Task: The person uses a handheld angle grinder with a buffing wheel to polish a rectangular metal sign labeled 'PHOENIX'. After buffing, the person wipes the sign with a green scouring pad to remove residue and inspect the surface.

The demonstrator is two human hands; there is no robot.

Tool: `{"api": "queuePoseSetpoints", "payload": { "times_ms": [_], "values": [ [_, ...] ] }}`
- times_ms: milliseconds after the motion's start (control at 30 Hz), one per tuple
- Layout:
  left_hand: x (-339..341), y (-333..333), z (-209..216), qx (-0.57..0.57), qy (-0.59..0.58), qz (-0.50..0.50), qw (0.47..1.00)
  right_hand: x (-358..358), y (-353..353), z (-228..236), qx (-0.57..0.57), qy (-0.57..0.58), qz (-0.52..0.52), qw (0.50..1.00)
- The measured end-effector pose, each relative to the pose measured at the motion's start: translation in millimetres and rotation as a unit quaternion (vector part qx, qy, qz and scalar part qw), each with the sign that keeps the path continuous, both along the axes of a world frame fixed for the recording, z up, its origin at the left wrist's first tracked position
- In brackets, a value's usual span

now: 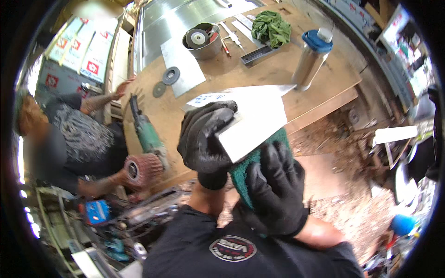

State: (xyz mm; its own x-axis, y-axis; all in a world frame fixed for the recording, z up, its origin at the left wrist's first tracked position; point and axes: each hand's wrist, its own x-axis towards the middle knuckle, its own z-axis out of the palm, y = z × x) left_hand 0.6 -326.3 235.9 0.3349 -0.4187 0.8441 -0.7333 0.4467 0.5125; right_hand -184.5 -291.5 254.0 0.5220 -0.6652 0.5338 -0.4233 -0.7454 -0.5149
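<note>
My left hand (206,134), in a black work glove, is closed on a pale folded sheet piece (259,123), gripping it by its left side above the near edge of the bench. Blue marks show on the sheet's upper strip. Gloved the same way, my right hand (276,187) is wrapped round a green scouring pad (241,180). The pad lies against the lower edge of the sheet, partly hidden beneath it and by my fingers.
On the wooden workbench (139,78) are a green angle grinder (148,134) with a flap wheel (139,170), a metal pot of discs (204,48), a caliper (232,36), a green cloth (272,28) and a bottle (311,60). Another person (88,134) stands at the left, one hand by the wheel.
</note>
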Motion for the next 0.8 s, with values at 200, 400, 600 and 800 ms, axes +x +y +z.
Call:
{"api": "queuePoseSetpoints", "payload": {
  "times_ms": [200,400,600,800],
  "values": [
    [18.1,-0.4,3.9,-0.029,-0.101,0.060,0.993,-23.8,-14.4,9.4,0.113,0.038,0.125,0.985],
    [15.7,-7.5,6.9,-0.048,-0.089,0.090,0.991,-61.4,-16.2,-27.1,0.312,-0.061,0.224,0.921],
    [44.4,2.7,51.4,-0.091,0.112,0.107,0.984,-77.3,-27.0,-65.3,0.401,-0.115,0.264,0.870],
    [65.8,18.8,83.2,-0.227,0.387,-0.037,0.893,-41.4,-34.6,-51.5,0.272,0.008,0.347,0.897]
  ]
}}
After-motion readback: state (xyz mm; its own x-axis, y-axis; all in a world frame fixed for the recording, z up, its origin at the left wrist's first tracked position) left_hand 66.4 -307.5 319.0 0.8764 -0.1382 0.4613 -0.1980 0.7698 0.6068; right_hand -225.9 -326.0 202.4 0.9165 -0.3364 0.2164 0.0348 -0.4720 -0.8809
